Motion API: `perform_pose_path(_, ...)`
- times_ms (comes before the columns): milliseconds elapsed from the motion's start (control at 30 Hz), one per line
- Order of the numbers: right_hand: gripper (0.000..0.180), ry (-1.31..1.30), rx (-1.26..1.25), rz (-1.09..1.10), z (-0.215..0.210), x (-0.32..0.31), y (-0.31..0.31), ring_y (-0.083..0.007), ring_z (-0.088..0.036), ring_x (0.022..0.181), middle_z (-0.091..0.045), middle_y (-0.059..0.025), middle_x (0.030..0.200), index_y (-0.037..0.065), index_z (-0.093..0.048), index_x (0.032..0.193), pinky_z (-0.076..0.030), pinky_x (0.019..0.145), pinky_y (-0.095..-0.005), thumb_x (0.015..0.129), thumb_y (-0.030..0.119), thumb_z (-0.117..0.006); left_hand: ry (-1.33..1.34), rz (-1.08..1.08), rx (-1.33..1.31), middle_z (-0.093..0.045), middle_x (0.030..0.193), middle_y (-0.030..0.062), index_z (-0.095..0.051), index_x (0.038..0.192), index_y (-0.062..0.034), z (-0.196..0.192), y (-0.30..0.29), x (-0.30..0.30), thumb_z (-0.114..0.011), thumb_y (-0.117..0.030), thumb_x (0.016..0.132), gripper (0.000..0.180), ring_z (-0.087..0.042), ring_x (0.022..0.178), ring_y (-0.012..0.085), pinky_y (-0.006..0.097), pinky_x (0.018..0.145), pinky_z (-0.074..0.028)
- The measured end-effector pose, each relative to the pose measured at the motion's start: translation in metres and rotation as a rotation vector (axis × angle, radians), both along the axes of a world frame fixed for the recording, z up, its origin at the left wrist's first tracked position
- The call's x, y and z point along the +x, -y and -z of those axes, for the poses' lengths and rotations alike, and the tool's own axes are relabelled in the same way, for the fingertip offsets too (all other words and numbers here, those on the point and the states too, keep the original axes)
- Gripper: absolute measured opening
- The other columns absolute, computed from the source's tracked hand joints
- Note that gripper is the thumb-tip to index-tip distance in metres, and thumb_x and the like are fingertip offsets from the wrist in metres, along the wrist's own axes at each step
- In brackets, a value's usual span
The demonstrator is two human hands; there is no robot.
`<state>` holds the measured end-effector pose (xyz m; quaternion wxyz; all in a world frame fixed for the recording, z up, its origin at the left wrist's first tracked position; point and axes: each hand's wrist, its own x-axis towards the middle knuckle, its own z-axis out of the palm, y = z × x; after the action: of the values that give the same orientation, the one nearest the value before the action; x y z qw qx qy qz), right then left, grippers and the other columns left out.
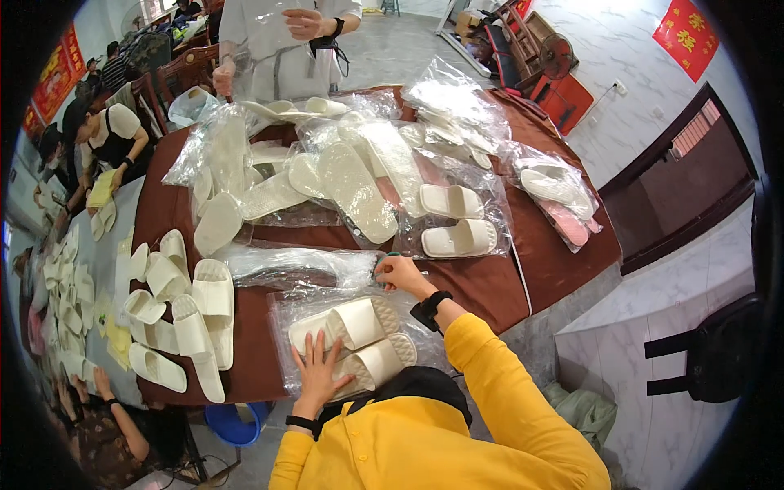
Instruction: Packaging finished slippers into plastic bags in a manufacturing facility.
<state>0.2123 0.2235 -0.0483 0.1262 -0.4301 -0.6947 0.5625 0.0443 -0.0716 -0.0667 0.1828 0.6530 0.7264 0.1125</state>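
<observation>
My left hand (pixel 317 371) lies with fingers spread on a pair of cream slippers (pixel 359 323) at the table's near edge. A clear plastic bag (pixel 286 314) lies around and under the pair; whether they are fully inside it I cannot tell. Farther off, my right hand (pixel 400 273) has its fingers closed at the right end of a flat stack of clear plastic bags (pixel 302 268). A small dark greenish thing shows at those fingertips, too small to name. Loose cream slippers (pixel 214 302) lie to the left of my left hand.
Bagged slippers (pixel 351 184) pile across the far part of the brown-covered table (pixel 482 286). A person in white (pixel 278 49) stands at its far side. Several people work at a grey table (pixel 122 212) on the left. A blue bucket (pixel 233 423) stands below.
</observation>
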Motion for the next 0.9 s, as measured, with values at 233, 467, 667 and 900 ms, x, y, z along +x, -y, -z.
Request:
perform_pose_path(233,0.011,0.175,0.403,-0.131,0.018,-0.005,-0.001,-0.0184,-0.066,0.054,-0.067,-0.012,0.069,-0.005,-0.067,0.089,-0.052,0.051,-0.0296,0.082,0.004,-0.066,-0.001,0.018,-0.025,-0.011,0.161,0.0171,-0.034,0.151,-0.0219,-0.002,-0.004,0.004,-0.071,-0.057,0.075,0.092,0.0,0.149,0.0397,0.066,0.112,0.008)
perform_pose_path(467,0.014,-0.372,0.008,0.665,-0.028,0.051,-0.015,-0.0175,-0.066,0.071,-0.067,-0.0092,0.087,0.0,-0.06,0.098,-0.054,0.056,-0.0297,0.092,0.012,-0.059,0.029,-0.001,-0.034,-0.011,0.161,0.0169,-0.034,0.151,-0.0209,-0.003,-0.002,0.003,-0.073,-0.057,0.072,0.095,0.0,0.149,0.0391,0.065,0.113,0.008)
perform_pose_path(667,0.009,-1.361,-0.064,0.958,-0.148,0.175,-0.003,-0.0182,-0.064,0.083,-0.063,-0.0064,0.089,0.004,-0.058,0.081,-0.057,0.073,-0.0274,0.089,0.007,-0.055,0.016,-0.015,-0.014,-0.011,0.161,0.0167,-0.037,0.15,-0.019,-0.004,0.0,0.0,-0.073,-0.055,0.073,0.092,0.0,0.149,0.039,0.065,0.113,0.007)
perform_pose_path(900,0.007,-1.46,0.289,0.57,-0.261,0.236,0.086,-0.0116,-0.05,0.082,-0.046,-0.0067,0.096,0.003,-0.048,0.092,-0.049,0.067,-0.0233,0.091,0.006,-0.054,-0.09,-0.026,0.074,-0.03,0.152,0.0188,-0.05,0.136,-0.0132,-0.032,-0.017,0.016,-0.077,-0.04,0.073,0.074,-0.018,0.143,0.0404,0.062,0.113,-0.009)
